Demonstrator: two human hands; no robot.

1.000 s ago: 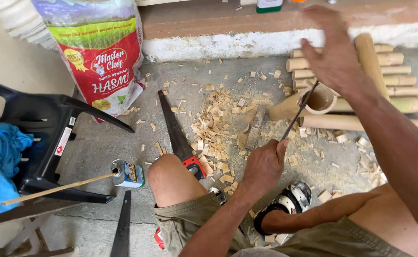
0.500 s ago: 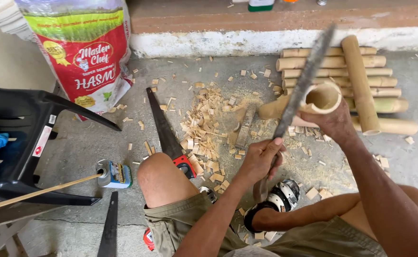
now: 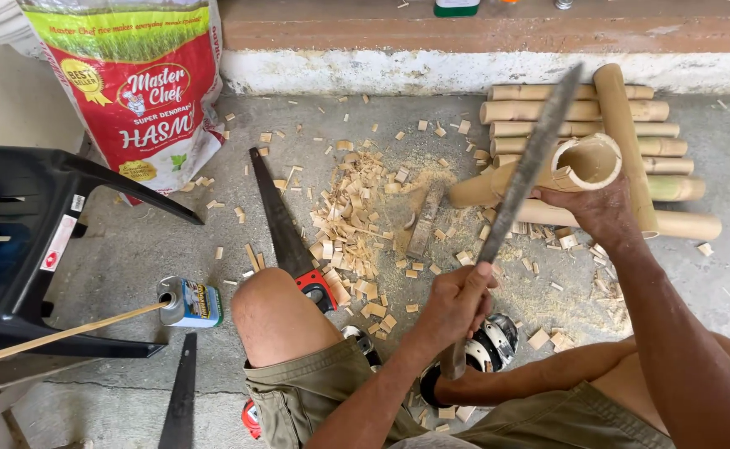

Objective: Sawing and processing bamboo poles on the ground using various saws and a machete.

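My left hand (image 3: 456, 303) grips the handle of a long, dark, flat blade (image 3: 531, 166), which slants up and to the right. Its upper part lies against a hollow bamboo tube (image 3: 585, 162) whose open end faces me. My right hand (image 3: 598, 212) holds this tube from below, near its open end. The tube's far end rests on the concrete floor by a small dark block (image 3: 425, 220). Pale bamboo chips (image 3: 356, 224) litter the floor in front of my bare left knee (image 3: 273, 312).
Several cut bamboo lengths (image 3: 581, 111) are stacked at the back right by a low step (image 3: 465, 71). A handsaw (image 3: 282, 224) lies on the floor. A printed sack (image 3: 140, 91), black plastic chair (image 3: 32, 241), small can (image 3: 188, 303), thin stick (image 3: 57, 337) and second saw blade (image 3: 180, 391) sit left.
My right hand came down from the air and took hold of the bamboo tube. The blade in my left hand swung up, closer to the camera, against the tube.
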